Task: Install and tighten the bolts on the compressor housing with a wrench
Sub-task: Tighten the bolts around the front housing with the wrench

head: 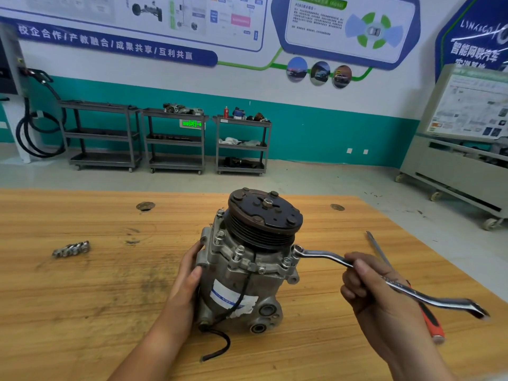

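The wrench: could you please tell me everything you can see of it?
The wrench is shiny metal, double-ended, with cranked ends. One ring end sits on the right side of the compressor, apparently over a bolt. The right hand grips its middle. The free end juts right, raised above the table and screwdriver.
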`<state>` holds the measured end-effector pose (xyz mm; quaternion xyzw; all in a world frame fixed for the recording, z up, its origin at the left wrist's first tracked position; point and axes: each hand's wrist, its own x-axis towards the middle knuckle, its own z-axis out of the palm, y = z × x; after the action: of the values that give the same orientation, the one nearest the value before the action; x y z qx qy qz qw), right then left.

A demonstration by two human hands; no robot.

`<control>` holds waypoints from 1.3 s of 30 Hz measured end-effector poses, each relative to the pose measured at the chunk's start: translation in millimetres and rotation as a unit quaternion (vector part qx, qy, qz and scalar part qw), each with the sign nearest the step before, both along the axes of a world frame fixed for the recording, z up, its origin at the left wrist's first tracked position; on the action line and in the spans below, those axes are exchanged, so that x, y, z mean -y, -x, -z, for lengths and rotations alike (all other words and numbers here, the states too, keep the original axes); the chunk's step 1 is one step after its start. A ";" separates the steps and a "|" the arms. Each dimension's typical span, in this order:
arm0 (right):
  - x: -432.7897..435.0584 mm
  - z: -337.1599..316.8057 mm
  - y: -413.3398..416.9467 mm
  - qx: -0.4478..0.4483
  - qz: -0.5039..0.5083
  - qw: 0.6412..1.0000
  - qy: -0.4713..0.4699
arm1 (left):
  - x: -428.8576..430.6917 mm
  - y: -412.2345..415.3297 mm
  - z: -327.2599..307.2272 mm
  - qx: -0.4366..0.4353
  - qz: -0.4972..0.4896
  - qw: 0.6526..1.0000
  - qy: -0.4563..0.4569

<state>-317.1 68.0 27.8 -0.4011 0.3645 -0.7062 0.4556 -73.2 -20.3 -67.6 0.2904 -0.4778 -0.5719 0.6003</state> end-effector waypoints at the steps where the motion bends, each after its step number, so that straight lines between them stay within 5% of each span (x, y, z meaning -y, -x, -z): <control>1: 0.2 -0.8 0.9 -0.007 -0.005 1.000 0.000 | -0.8 0.0 -1.0 0.005 0.000 1.000 0.001; 22: 82.8 -21.5 17.2 0.090 -0.237 0.967 -0.007 | -1.2 -0.4 -1.5 0.000 -0.009 1.000 -0.009; 39: 108.7 -21.4 18.1 -0.041 -0.401 0.914 -0.056 | -4.0 0.7 -4.1 0.022 -0.016 1.000 0.000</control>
<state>-335.3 -40.7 49.2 -0.5159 0.2307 -0.4256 0.7068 -73.9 -16.3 -63.6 0.3106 -0.4860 -0.5554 0.5990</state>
